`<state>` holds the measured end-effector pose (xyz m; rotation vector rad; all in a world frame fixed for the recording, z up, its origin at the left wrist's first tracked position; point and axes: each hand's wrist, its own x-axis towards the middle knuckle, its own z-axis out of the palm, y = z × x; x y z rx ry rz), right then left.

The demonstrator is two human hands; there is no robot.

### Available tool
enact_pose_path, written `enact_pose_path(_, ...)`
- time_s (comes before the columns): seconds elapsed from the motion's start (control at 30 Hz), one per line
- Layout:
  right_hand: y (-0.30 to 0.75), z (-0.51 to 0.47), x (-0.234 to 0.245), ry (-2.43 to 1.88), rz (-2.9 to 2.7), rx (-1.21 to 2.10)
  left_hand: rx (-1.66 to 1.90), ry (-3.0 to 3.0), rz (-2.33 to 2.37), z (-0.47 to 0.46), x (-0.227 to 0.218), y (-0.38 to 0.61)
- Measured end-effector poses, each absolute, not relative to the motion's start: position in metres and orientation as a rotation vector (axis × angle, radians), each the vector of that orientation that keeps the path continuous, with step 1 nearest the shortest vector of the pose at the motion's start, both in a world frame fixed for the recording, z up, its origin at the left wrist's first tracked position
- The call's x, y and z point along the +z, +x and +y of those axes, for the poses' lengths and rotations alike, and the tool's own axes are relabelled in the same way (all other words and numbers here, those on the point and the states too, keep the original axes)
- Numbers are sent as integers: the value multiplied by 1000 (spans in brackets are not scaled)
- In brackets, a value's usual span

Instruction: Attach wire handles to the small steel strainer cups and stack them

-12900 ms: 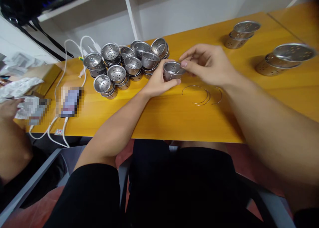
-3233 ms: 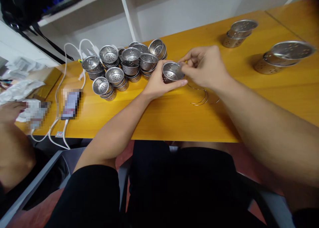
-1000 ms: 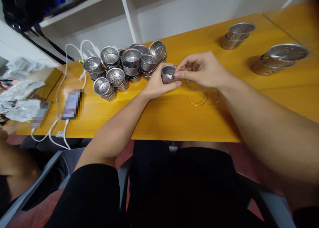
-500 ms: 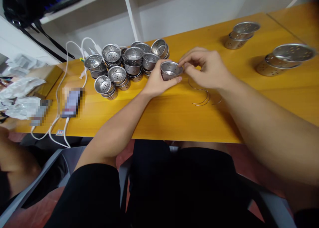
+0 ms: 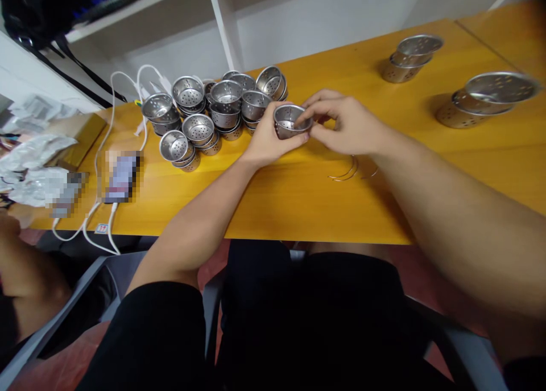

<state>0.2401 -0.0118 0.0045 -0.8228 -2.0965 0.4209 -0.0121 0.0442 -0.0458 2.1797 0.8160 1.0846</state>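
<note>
My left hand (image 5: 268,134) is wrapped round a small perforated metal strainer cup (image 5: 286,130), its open top facing up, above the table. At the right side of this cup is my right hand (image 5: 336,122). Its index finger reaches over the rim into the cup, while the thumb stays outside by the wall. The fingers are drawn together; whatever lies between them is hidden. Several thin curved wires (image 5: 353,170) lie on the table below the right hand. Just behind my left hand, similar strainer cups (image 5: 227,98) stand stacked in a close group.
Further stacked cups (image 5: 407,58) stand at the back right, with another stack (image 5: 482,101) nearer the right edge. A phone (image 5: 123,177) with white cables lies on the left of the yellow table (image 5: 290,209). Plastic bags (image 5: 38,152) and another person's arm (image 5: 32,266) are at far left.
My right hand's index finger has moved left, from the cup's rim into its opening. The left hand keeps its hold on the cup. The view has shifted very slightly.
</note>
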Motion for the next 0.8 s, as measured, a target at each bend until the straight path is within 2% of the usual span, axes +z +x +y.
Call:
enact_pose_path(0.23,248,-12,9,-847,-2023,413,1076,2035,814,36,-47,-3)
enact_pose_path(0.57,262,0,5,-1270,-1915,295,1000,1846,920,33,-43,-1)
enact_pose_path(0.8,271,13,-6,-1446,-1940,278,891,1875,723,19,-33,1)
